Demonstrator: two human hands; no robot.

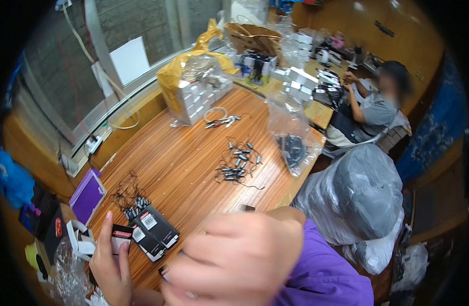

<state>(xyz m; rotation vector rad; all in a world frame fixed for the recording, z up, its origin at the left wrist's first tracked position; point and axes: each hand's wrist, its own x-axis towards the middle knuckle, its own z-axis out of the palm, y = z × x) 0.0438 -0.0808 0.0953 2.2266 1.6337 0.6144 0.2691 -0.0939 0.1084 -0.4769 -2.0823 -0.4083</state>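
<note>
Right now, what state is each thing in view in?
Left hand: pinching small black-and-white pack
Right hand: blurred, fingers curled, grip unclear
Black boxes: flat, side by side
Corded pieces: loose, two clusters
Clear bag: partly filled, black items inside
White box: open
Grey sack: bulging

left fingers [106,232] upright, right fingers [206,257] curled

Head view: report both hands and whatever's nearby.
Left hand: gripping small black-and-white item. Right hand: motion-blurred, grip unclear. Black packages: just right of the left hand.
</note>
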